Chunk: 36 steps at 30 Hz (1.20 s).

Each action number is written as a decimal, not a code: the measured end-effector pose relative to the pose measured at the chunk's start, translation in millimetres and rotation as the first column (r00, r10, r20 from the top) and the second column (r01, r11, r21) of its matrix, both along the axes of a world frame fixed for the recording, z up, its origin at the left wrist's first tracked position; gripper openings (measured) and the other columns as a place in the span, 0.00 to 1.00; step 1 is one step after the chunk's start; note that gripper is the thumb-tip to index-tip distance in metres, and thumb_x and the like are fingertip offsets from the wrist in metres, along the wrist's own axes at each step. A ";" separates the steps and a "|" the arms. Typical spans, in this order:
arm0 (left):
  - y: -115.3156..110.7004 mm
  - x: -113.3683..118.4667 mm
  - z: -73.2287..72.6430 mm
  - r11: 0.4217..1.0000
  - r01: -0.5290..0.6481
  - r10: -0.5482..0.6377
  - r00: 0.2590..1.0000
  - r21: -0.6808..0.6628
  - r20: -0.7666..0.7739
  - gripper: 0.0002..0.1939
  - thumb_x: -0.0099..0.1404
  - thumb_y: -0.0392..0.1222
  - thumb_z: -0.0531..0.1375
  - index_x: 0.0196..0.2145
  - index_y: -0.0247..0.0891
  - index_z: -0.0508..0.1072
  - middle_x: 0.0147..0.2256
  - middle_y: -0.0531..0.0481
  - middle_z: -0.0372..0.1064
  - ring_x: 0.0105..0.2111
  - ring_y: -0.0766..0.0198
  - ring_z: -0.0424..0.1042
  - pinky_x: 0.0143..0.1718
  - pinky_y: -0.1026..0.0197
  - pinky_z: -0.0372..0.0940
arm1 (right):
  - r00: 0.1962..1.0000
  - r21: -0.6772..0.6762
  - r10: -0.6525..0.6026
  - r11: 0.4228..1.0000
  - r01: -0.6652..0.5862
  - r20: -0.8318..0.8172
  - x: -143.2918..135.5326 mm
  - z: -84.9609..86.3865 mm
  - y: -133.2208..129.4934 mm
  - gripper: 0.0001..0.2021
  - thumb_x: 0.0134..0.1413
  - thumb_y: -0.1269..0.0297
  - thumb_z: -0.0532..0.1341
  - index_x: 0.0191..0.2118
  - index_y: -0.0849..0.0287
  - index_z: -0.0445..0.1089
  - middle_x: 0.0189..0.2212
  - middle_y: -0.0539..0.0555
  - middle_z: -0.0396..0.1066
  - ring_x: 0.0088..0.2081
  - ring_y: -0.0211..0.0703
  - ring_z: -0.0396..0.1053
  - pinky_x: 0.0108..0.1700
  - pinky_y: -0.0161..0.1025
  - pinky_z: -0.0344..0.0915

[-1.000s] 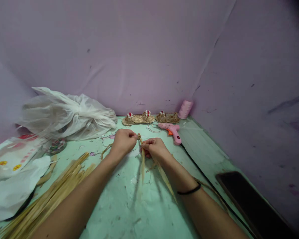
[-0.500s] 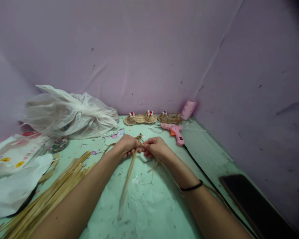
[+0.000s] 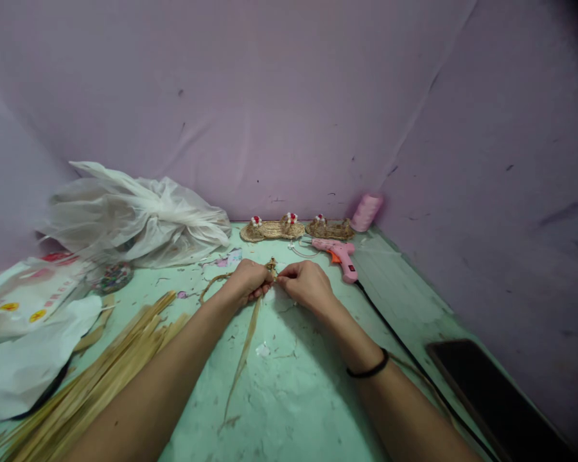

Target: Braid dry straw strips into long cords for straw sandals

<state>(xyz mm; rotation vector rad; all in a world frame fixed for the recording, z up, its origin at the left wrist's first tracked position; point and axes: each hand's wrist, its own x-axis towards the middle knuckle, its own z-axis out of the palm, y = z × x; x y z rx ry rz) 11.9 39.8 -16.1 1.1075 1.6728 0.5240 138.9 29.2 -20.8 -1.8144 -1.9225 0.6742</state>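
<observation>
Near the middle of the table, my left hand (image 3: 253,281) is closed on a braid of dried plant fibre (image 3: 271,264), whose knotted tip pokes out above the fingers. A loop of the braided cord (image 3: 212,282) lies to the left of that hand. From beneath it a loose flat fibre strip (image 3: 247,346) trails down toward me. My right hand (image 3: 304,282) faces it with thumb and forefinger pinched together at the braid's right side. What exactly sits in that pinch is too small to make out.
A pink glue gun (image 3: 334,250) with a black cord lies behind right, before small woven sandals (image 3: 272,231) with beads and a pink thread spool (image 3: 367,213). Dried fibre strips (image 3: 125,359), a white plastic bag (image 3: 149,218) and packets are left; a dark phone (image 3: 491,398) is right.
My right hand has turned palm-down and its fingers have drawn slightly apart from my left hand. The hanging strip has swung a little to the left.
</observation>
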 end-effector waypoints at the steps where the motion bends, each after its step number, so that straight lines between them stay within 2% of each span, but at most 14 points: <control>1: 0.3 0.4 -0.1 1.000 -0.007 0.007 1.000 0.003 -0.003 0.07 0.44 0.35 0.56 0.13 0.33 0.63 0.07 0.56 0.51 0.08 0.75 0.48 0.11 0.68 0.43 | 1.000 -0.019 -0.017 1.000 0.017 0.018 0.0 2.0 0.1 0.09 0.41 0.63 0.57 0.28 0.52 0.75 0.24 0.50 0.73 0.28 0.39 0.66 0.26 0.33 0.53; 6: 1.4 1.0 -3.0 0.997 -0.006 0.007 1.000 0.071 -0.004 0.07 0.43 0.34 0.55 0.12 0.34 0.61 0.07 0.56 0.51 0.08 0.74 0.47 0.11 0.67 0.43 | 0.993 -0.042 -0.078 0.996 0.082 0.090 0.6 6.2 0.9 0.09 0.42 0.61 0.57 0.28 0.52 0.75 0.25 0.51 0.73 0.29 0.40 0.67 0.27 0.33 0.53; 11: 1.4 -0.3 -2.3 0.999 -0.002 0.000 0.999 0.051 0.037 0.07 0.43 0.35 0.56 0.12 0.34 0.61 0.07 0.56 0.50 0.08 0.74 0.47 0.11 0.67 0.42 | 0.996 -0.056 -0.009 0.998 0.014 0.092 -3.1 3.2 0.2 0.12 0.43 0.55 0.56 0.30 0.51 0.74 0.26 0.51 0.73 0.29 0.40 0.66 0.26 0.33 0.52; 19: 2.0 -0.4 0.6 0.999 0.025 -0.026 1.000 0.048 0.010 0.09 0.43 0.33 0.55 0.10 0.34 0.59 0.05 0.56 0.48 0.07 0.73 0.46 0.11 0.66 0.43 | 0.998 -0.116 -0.032 0.993 0.037 0.050 -3.9 -1.5 6.3 0.10 0.40 0.63 0.55 0.26 0.54 0.74 0.22 0.51 0.71 0.26 0.38 0.65 0.24 0.33 0.50; 25: 2.7 -0.3 -3.5 0.997 0.021 -0.023 0.999 0.075 0.025 0.07 0.42 0.33 0.54 0.11 0.34 0.60 0.05 0.56 0.49 0.07 0.73 0.45 0.10 0.66 0.40 | 0.996 -0.123 -0.049 0.991 0.058 0.075 -3.9 2.5 8.1 0.12 0.42 0.57 0.55 0.26 0.56 0.74 0.22 0.53 0.71 0.25 0.39 0.64 0.23 0.34 0.49; 28: 2.8 -1.0 -3.6 0.999 -0.003 -0.001 0.997 0.051 0.077 0.07 0.41 0.31 0.53 0.10 0.35 0.59 0.05 0.56 0.49 0.07 0.74 0.45 0.10 0.67 0.39 | 0.996 -0.129 -0.014 0.991 0.026 0.089 -8.3 8.3 4.5 0.11 0.41 0.60 0.56 0.26 0.57 0.74 0.22 0.53 0.71 0.25 0.39 0.65 0.23 0.33 0.49; 31: 3.8 -4.4 -4.8 1.000 0.003 -0.005 0.990 0.012 0.142 0.07 0.41 0.32 0.53 0.10 0.34 0.58 0.05 0.56 0.49 0.07 0.75 0.45 0.11 0.68 0.39 | 0.989 -0.076 0.036 0.997 -0.025 0.145 -15.8 13.5 -2.7 0.09 0.40 0.63 0.57 0.27 0.57 0.74 0.24 0.54 0.72 0.27 0.40 0.66 0.24 0.33 0.50; 36: 5.0 -12.0 -9.8 0.998 0.053 -0.055 0.968 0.018 0.245 0.08 0.42 0.36 0.53 0.10 0.34 0.58 0.07 0.55 0.50 0.08 0.75 0.45 0.10 0.68 0.37 | 0.969 0.066 0.048 0.996 -0.066 0.243 -27.8 15.2 -15.6 0.12 0.43 0.63 0.54 0.28 0.58 0.74 0.27 0.59 0.73 0.29 0.44 0.67 0.26 0.35 0.51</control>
